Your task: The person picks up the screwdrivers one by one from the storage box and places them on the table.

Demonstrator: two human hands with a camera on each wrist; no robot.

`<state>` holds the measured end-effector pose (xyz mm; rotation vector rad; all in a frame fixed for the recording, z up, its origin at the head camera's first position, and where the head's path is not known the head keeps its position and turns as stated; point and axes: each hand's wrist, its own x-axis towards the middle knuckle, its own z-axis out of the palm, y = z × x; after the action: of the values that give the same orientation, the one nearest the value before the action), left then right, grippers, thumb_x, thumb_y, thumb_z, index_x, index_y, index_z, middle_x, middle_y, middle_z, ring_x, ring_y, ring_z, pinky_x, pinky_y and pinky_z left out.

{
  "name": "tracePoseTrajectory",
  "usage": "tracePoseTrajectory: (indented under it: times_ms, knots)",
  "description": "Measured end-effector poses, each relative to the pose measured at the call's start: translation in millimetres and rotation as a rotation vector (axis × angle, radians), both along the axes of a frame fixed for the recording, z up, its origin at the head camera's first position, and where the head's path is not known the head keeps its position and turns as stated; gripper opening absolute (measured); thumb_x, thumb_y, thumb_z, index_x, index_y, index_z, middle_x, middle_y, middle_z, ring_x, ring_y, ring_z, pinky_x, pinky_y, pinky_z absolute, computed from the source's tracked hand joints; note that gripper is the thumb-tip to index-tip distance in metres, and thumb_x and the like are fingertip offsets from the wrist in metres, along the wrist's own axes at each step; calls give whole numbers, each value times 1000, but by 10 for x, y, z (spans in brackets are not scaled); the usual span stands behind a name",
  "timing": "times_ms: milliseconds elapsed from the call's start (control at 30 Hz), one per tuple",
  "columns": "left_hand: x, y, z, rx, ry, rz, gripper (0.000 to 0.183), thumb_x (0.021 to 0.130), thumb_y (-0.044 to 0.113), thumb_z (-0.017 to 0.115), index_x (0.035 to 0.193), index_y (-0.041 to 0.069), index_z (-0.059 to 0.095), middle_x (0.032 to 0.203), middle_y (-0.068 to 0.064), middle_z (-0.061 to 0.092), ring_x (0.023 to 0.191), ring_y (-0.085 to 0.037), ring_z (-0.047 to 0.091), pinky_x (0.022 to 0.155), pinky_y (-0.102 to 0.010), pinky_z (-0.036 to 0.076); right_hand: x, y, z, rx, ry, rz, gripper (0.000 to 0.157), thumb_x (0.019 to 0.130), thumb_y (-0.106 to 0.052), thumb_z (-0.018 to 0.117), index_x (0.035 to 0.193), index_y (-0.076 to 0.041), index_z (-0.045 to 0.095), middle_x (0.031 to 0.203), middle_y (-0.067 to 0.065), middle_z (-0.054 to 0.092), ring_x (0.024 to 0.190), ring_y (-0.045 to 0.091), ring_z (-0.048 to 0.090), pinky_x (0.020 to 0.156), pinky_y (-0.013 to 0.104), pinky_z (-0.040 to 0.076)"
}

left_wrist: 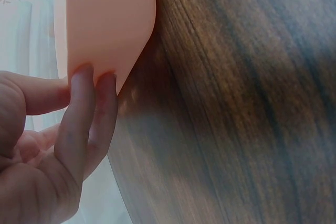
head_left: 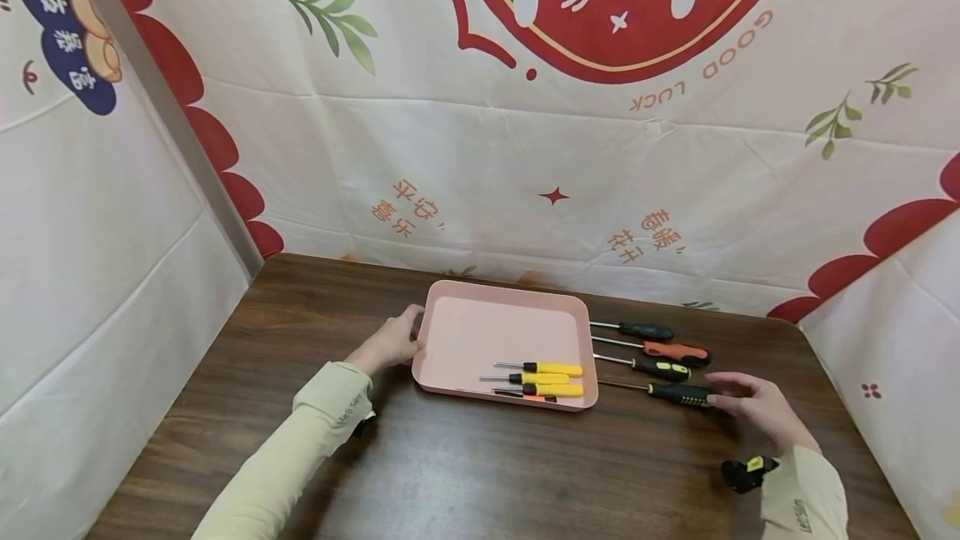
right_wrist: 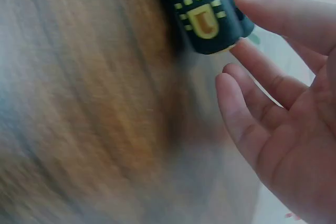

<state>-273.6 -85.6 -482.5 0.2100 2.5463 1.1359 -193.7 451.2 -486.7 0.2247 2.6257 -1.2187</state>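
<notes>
A pink tray lies on the wooden table, with yellow-handled screwdrivers along its front right side. My left hand is at the tray's left side; in the left wrist view, its fingertips touch the outer wall. At the right, my right hand has its fingers spread around the end of a black screwdriver handle with yellow dots. The right wrist view has thumb and fingers beside that handle, not wrapped round it. Whether the thumb touches it is hard to tell.
Beyond the black handle lie a black-and-yellow screwdriver, an orange-handled one and a black-handled one, their shafts toward the tray. A printed cloth hangs behind the table.
</notes>
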Motion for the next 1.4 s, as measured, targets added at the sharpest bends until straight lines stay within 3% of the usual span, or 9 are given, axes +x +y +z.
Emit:
tracePoseTrajectory:
  times_ms: [100,167,300,400,500,700,833,1167,1400]
  knots:
    - [4,3,10,-5,0,1,59,79,-8,56,132,2,34,89,-14,58,68,-18,56,54,-27,52,-26,-62,86,78,47,34,56,83,-31,65,122,7,51,116,21,56,81,-8,51,68,25,49]
    - [5,6,14,-8,-1,2,59,79,-8,56,133,2,34,89,-14,58,68,-17,56,54,-27,51,-60,-148,159,100,82,63,53,85,-29,63,121,8,50,110,23,58,78,-5,53,66,26,49]
    - [4,7,11,-11,-2,2,59,79,-8,56,133,3,34,88,-14,57,67,-17,55,55,-27,51,-190,-444,304,41,106,172,48,89,-19,58,123,13,45,100,24,61,76,11,60,63,29,52]
    - [-3,6,1,-10,-1,-1,59,79,-8,56,133,3,34,88,-14,57,67,-17,55,54,-27,52,-317,-741,371,-47,55,286,50,90,-14,54,127,16,37,102,29,59,79,24,63,64,32,54]
    - [-4,8,-5,-10,7,-6,59,79,-8,56,132,3,34,88,-14,58,67,-17,56,54,-28,52,-424,-1033,369,-97,-4,343,53,92,-13,51,131,16,31,104,31,57,80,31,62,64,36,54]
    - [-5,27,-3,-10,10,-7,59,78,-9,56,132,3,34,89,-14,58,67,-17,56,55,-28,51,-557,-1462,280,-123,-105,303,53,93,-12,48,135,12,25,102,25,57,74,22,61,65,39,54]
    - [-11,27,-10,-13,6,-8,59,79,-7,56,133,3,34,89,-14,58,68,-17,56,55,-27,51,-610,-1609,255,-111,-117,273,51,91,-9,48,133,11,27,96,21,57,67,18,60,61,36,54]
    - [7,-16,3,-12,28,-16,58,79,-6,57,132,1,34,84,-13,57,63,-17,57,54,-27,51,-675,-1613,27,-206,-137,181,53,85,2,53,130,7,25,97,21,54,68,17,61,59,33,55]
    - [7,-9,-1,-36,74,-40,54,79,-5,54,129,-3,35,86,-14,59,64,-17,58,53,-26,50,-629,-1628,13,-238,-189,163,53,87,1,48,134,6,25,106,25,50,72,18,62,61,37,55]
